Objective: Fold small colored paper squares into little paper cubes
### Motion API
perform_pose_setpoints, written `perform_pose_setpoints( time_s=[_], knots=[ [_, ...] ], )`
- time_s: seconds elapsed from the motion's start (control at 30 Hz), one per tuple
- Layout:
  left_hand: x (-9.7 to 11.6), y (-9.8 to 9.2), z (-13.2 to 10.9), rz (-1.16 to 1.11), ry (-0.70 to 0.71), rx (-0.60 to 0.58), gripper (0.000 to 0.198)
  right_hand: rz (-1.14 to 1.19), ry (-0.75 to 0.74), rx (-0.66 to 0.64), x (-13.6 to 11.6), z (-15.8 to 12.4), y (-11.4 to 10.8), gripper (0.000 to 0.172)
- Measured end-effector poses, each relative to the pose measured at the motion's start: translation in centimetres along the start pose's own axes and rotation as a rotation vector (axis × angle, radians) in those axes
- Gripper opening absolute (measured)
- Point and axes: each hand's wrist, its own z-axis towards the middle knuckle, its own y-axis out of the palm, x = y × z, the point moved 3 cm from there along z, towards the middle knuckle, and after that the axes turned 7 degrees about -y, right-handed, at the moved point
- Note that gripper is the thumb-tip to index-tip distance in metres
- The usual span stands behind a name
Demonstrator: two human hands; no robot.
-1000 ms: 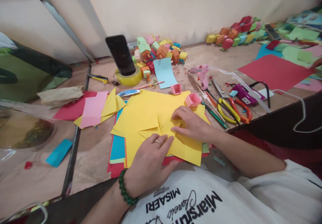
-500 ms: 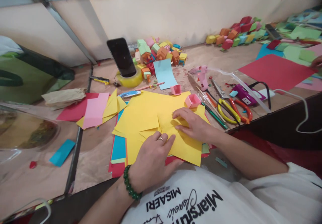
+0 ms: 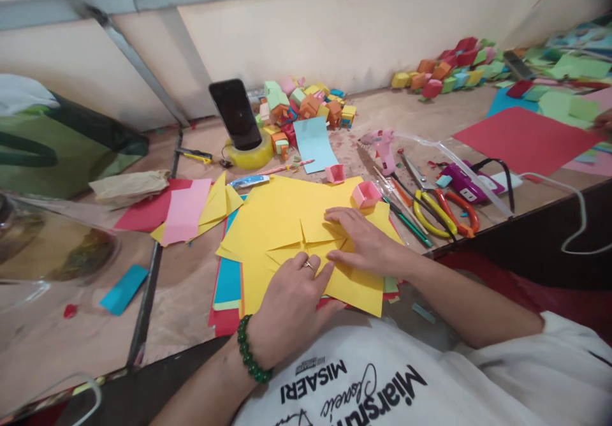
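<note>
A folded piece of yellow paper (image 3: 318, 241), its flaps meeting near the middle, lies on a stack of yellow sheets (image 3: 268, 209). My left hand (image 3: 299, 289), with a ring and a green bead bracelet, rests on the near side of the folded piece. Its fingers lie on the paper and its thumb is apart. From the right, my right hand (image 3: 361, 241) touches the far right flap, fingers stretched and thumb spread from them. The fingertips partly cover the folds. Just beyond the right hand sits an open pink paper box (image 3: 366, 194).
A phone (image 3: 235, 115) leans in a yellow tape roll (image 3: 251, 155). Small paper boxes (image 3: 310, 104) are heaped by the wall. At right are a pink glue gun (image 3: 382, 148), scissors (image 3: 433, 206) and a purple power strip (image 3: 463, 180). Another person's hand (image 3: 603, 122) touches red paper (image 3: 526, 139).
My right hand's thumb has shifted slightly left and down on the paper. The left hand stays nearly in place. The view has tilted a little.
</note>
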Motion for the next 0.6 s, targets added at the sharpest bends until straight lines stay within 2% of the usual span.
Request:
perform_pose_setpoints(
  time_s=[0.13,0.3,0.47,0.6],
  knots=[
    [0.0,-0.2,-0.6,0.025,0.007,0.022,0.042,0.05,-0.022,-0.006,0.8,-0.1,-0.1,0.044],
    [-0.1,0.5,-1.5,0.057,-0.018,0.037,0.043,0.064,-0.02,-0.041,0.7,-0.2,-0.3,0.046],
    [0.0,1.1,-2.0,0.048,-0.044,0.034,0.049,-0.016,0.017,-0.033,0.7,-0.4,0.3,0.065],
    [0.0,1.3,-2.6,0.054,-0.05,0.054,0.05,0.014,-0.017,-0.033,1.4,-0.3,0.3,0.059]
  ],
)
